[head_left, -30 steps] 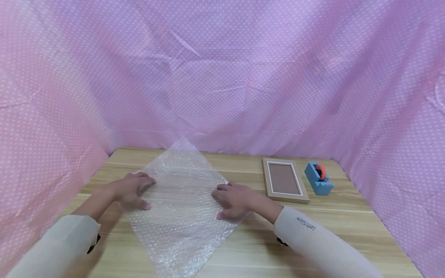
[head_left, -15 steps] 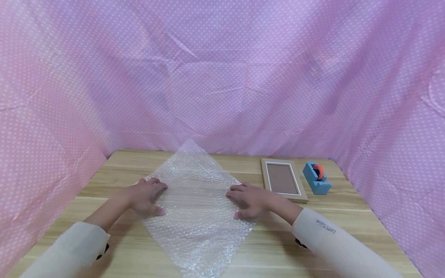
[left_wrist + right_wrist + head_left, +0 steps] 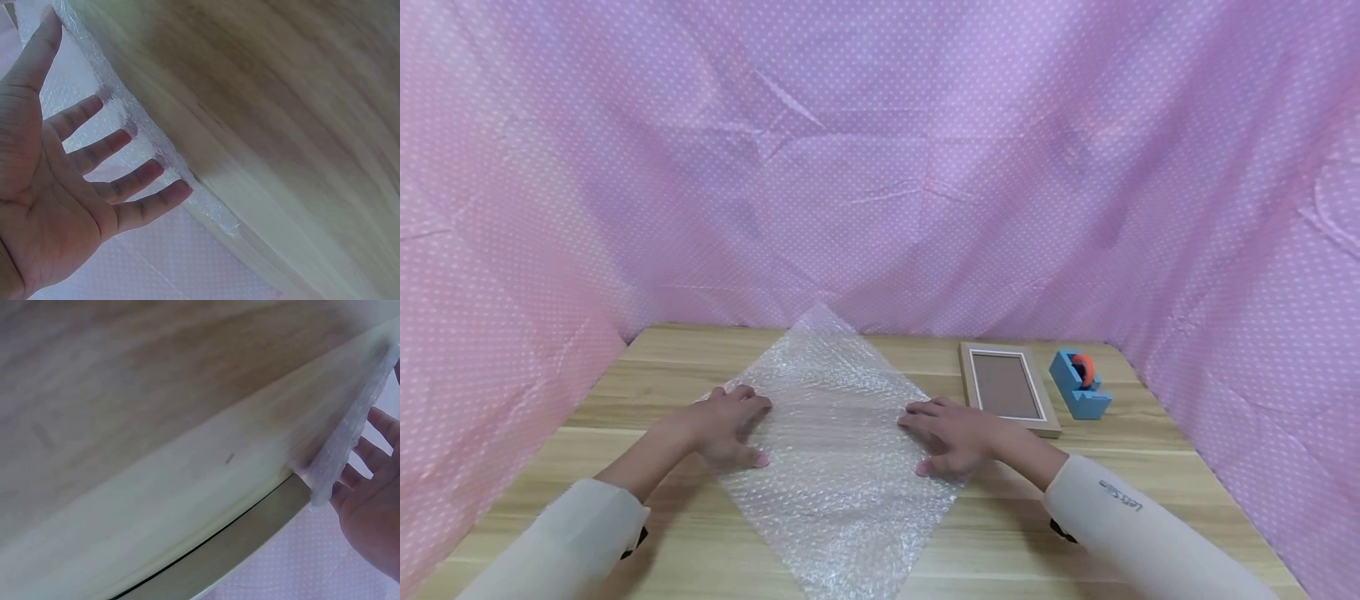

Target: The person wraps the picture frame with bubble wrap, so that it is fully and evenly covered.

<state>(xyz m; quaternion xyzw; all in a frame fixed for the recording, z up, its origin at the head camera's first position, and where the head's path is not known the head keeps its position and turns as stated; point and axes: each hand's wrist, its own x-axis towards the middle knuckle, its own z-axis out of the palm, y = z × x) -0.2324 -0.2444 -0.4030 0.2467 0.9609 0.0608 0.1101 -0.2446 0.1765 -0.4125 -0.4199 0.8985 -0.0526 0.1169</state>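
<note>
A clear sheet of bubble wrap (image 3: 842,467) lies on the wooden table, turned so one corner points to the far edge. My left hand (image 3: 730,427) rests on its left corner, fingers spread and touching the plastic. Across from it, my right hand (image 3: 951,435) touches the right corner with its fingers extended. In the left wrist view the left hand (image 3: 69,169) shows spread, straight fingers with their tips on the edge of the bubble wrap (image 3: 150,140). At the right border of the right wrist view, the right hand's fingers (image 3: 375,453) meet the wrap's edge (image 3: 340,456).
A wooden picture frame (image 3: 972,392) with a white inner border lies flat right of the right hand. Beyond it stands a blue tape dispenser (image 3: 1086,404) with an orange roll (image 3: 1083,369). Pink dotted cloth (image 3: 880,208) hangs around the wooden table (image 3: 677,358).
Both hands and the bubble wrap have slid to the right together, the sheet nearing the picture frame. The frame and tape dispenser stay in place on the table.
</note>
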